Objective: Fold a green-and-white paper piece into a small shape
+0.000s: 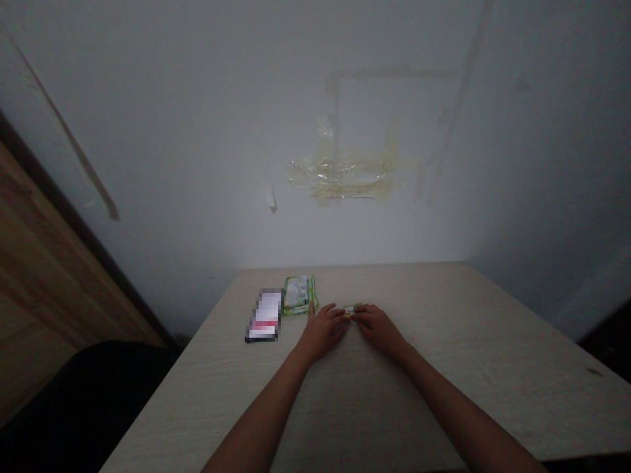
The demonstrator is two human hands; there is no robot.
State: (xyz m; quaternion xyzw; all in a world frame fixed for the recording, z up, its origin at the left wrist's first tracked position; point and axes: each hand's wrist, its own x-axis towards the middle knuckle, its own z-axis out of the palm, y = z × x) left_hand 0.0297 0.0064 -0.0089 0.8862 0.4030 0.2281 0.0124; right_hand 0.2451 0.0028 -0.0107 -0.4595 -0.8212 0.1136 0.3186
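Note:
A small green-and-white piece, like a flat packet [351,307], lies on the table between my two hands and is largely covered by them. My left hand [323,332] rests at its left side, thumb spread away and fingers stretched toward it. Over the right end of the piece, the fingers of my right hand [379,330] are bent and closed on it. Just beyond my left thumb is a stack of flat green-and-white packets [298,293] with small print. I cannot read the print.
Left of the stack lies a phone [266,315] with a blurred screen. The pale wooden table [493,355] meets a wall [197,131] with peeling tape [345,177]. A dark object [93,387] and a wooden panel [49,276] stand at the left.

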